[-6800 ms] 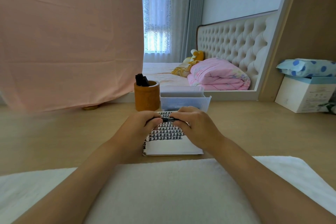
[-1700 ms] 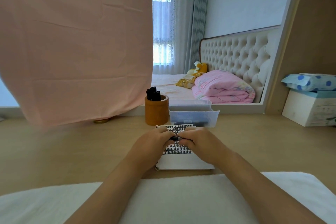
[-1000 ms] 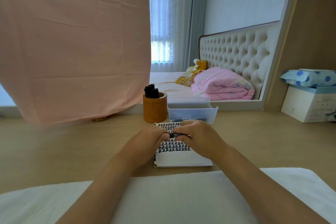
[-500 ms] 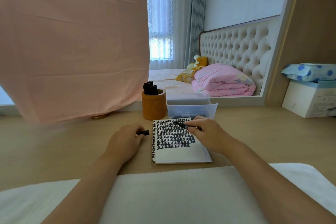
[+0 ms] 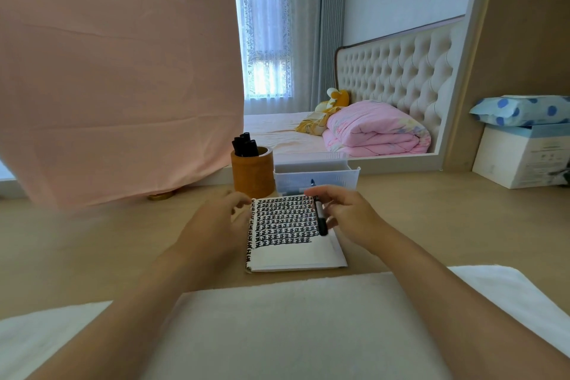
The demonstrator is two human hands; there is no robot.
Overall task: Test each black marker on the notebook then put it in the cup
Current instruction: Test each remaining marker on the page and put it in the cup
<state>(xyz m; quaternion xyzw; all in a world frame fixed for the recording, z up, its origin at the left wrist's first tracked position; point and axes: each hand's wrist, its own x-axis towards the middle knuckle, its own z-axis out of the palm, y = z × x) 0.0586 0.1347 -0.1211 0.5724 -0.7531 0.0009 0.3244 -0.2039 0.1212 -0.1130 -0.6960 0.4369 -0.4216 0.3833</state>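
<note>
- Progress: several black stored markers (image 5: 245, 145) stand in the cup (image 5: 253, 176), just beyond the left hand (image 5: 216, 225); by judgement these are tested and put away.
- The notebook (image 5: 293, 253) lies flat on the worktop (image 5: 431, 219) between the two hands; rows of black test marks fill its far part; a blank strip is left at the near edge.
- The right hand (image 5: 351, 216) pinches the marker (image 5: 320, 219) between thumb and fingers over the right side of the page; the barrel runs roughly far to near; which end carries the nib cannot be told.
- The left hand's fingers are loosely spread, with the tips at the left edge of the notebook; the hand is blurred, so whether it holds the cap cannot be told.
- A clear tray (image 5: 345, 174) stands just beyond the right hand; its contents are unclear.
- Remaining, by judgement: mark the page with this marker; refit the cap; place the marker in the cup; repeat for any markers left in the tray.
- Change from half a second earlier: the left hand was apart from the notebook on its left side, pinching the cap; the marker pointed across the far edge of the page; now the left hand is at the notebook edge and the marker has swung to lie along the page.
- A second earlier both hands met on the marker above the page.
</note>
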